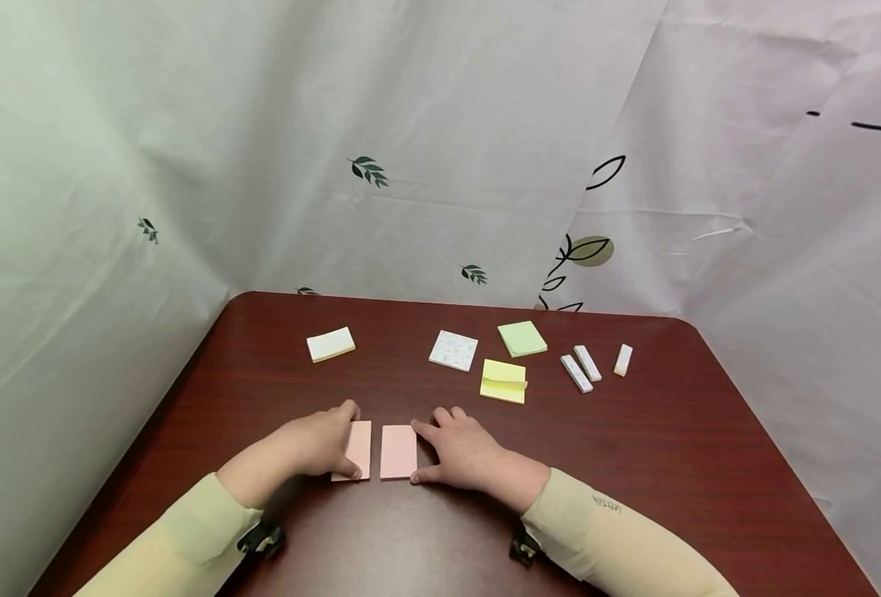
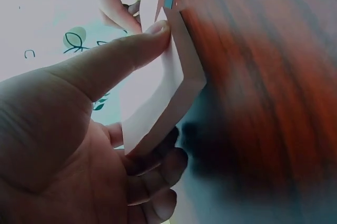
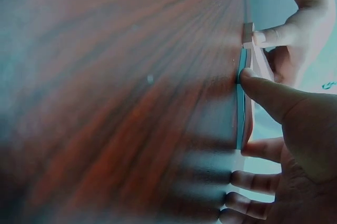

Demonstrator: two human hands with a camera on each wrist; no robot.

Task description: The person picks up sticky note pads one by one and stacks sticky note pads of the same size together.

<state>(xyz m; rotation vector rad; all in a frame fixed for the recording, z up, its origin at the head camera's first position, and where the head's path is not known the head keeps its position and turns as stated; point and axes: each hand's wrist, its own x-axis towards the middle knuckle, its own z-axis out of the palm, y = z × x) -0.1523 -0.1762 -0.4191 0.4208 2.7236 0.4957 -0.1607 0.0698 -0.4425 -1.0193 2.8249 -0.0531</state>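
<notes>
Left hand (image 1: pixel 321 439) grips the left pink pad (image 1: pixel 362 448), right hand (image 1: pixel 464 449) pinches the right pink pad (image 1: pixel 399 453) at the other's 3 o'clock. Probably light, stiffish; I'd grab the 12 and 6 o'clock edges.

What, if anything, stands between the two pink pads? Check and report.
Nothing visible. The head view shows only a narrow strip of tabletop between the left pink pad, gripped by the left hand, and the right pink pad, pinched by the right hand.
</notes>
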